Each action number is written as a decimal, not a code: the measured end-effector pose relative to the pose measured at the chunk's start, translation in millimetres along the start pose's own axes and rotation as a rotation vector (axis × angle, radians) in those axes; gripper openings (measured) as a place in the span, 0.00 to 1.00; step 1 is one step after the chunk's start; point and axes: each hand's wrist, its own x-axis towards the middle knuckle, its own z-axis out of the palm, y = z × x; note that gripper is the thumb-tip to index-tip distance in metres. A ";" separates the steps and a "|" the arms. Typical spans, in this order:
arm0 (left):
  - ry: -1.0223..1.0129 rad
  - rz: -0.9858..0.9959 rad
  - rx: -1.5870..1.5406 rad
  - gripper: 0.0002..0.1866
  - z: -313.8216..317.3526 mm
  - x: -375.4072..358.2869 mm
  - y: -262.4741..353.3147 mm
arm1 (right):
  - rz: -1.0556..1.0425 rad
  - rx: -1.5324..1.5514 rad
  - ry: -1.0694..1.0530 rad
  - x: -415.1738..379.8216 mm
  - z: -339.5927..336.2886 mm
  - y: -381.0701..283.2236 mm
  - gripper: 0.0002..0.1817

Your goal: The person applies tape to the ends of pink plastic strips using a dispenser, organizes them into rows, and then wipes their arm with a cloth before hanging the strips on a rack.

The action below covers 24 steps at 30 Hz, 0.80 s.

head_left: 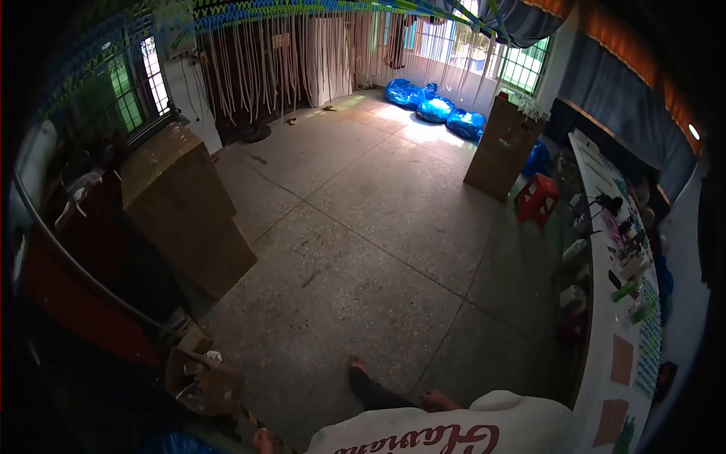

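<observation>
At the bottom edge, my left hand [265,440] shows partly beside the pale shirt [408,433] with red lettering, near the open carton on the floor. My right hand [436,399] is just above the shirt, over the grey floor, to the right of a dark trouser leg [376,393] and a bare foot [358,365]. Both hands are small and dim, so their finger positions and anything in them cannot be made out.
Cardboard boxes [178,197] stand at left, above an open carton [204,382]. Blue bags [435,110] lie by the far window. A brown board [501,147] and red stool [538,198] stand before a long, cluttered table [605,363] at right. Pale strips [249,68] hang at the back.
</observation>
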 end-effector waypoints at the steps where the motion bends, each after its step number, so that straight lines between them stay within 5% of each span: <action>1: -0.023 0.016 0.008 0.19 -4.3 31.0 -10.2 | -0.036 0.018 0.062 19.8 -9.6 -41.9 0.20; 3: -0.094 -0.002 -0.010 0.19 1.3 45.2 -4.9 | -0.044 -0.002 0.093 37.7 -33.3 -93.0 0.17; 5: -0.134 -0.027 -0.015 0.19 9.1 69.9 -12.9 | -0.099 0.402 0.144 66.9 -62.6 -166.0 0.16; 9: -0.186 -0.051 -0.018 0.19 26.3 149.8 -48.6 | -0.100 0.408 0.213 119.2 -96.3 -247.2 0.15; 13: -0.023 -1.199 -0.918 0.16 -21.4 260.4 -110.0 | 0.006 0.474 0.143 199.3 -131.9 -251.9 0.12; 14: 0.037 -1.477 -1.143 0.15 -111.7 342.4 -63.5 | 0.023 0.566 0.104 232.3 -136.0 -251.9 0.12; 17: 0.049 -1.502 -1.105 0.14 -97.4 417.3 -129.6 | 0.266 0.511 0.222 262.7 -139.7 -299.6 0.12; 20: -0.019 -1.409 -1.114 0.14 -120.4 535.7 -198.8 | -0.070 -0.257 0.159 370.2 -114.1 -304.1 0.15; 22: -0.127 -1.349 -1.113 0.14 -126.6 589.6 -221.4 | -0.234 -0.777 0.079 340.8 -135.2 -332.1 0.17; 24: -0.042 -1.285 -1.133 0.16 -129.0 658.0 -249.5 | -0.140 -0.628 0.083 332.2 -165.9 -422.3 0.19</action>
